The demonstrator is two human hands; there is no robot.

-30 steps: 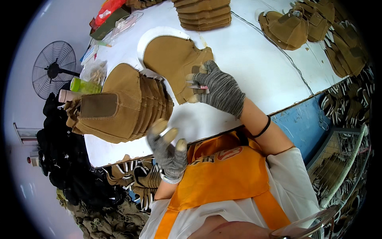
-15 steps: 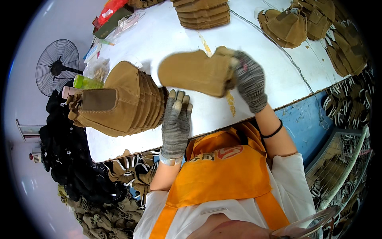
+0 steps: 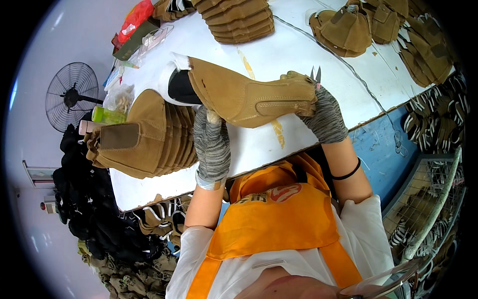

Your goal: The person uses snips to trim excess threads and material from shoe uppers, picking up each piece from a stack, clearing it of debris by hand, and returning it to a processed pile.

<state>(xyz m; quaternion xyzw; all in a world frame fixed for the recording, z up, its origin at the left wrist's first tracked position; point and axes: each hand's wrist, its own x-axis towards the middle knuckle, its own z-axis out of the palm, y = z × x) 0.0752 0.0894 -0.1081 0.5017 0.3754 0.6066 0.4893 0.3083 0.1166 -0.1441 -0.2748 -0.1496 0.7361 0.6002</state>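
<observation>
A brown suede boot upper (image 3: 231,94) is stretched between my two grey knitted gloves above the white table. Its left end shows a black-and-white lining (image 3: 180,85). My left hand (image 3: 211,144) grips the lower edge near that lining, its fingers partly hidden behind the upper. At the other end, my right hand (image 3: 322,112) is closed round the narrow, stitched part. Small scissor blades (image 3: 316,74) stick up beside the right fingers; their handles are hidden in that hand. Just left of my left hand lies a stack of similar brown uppers (image 3: 149,137).
More brown uppers (image 3: 234,20) are stacked at the far edge, with others (image 3: 343,30) at the far right. A cable (image 3: 348,65) crosses the white table (image 3: 279,50). A green-capped bottle (image 3: 107,115) stands behind the left stack. A wire basket (image 3: 423,199) is at my right.
My left hand has moved up from the table beside the stack and taken hold of the boot upper. The upper has turned, showing its lining and stitched side. Scissor blades now show.
</observation>
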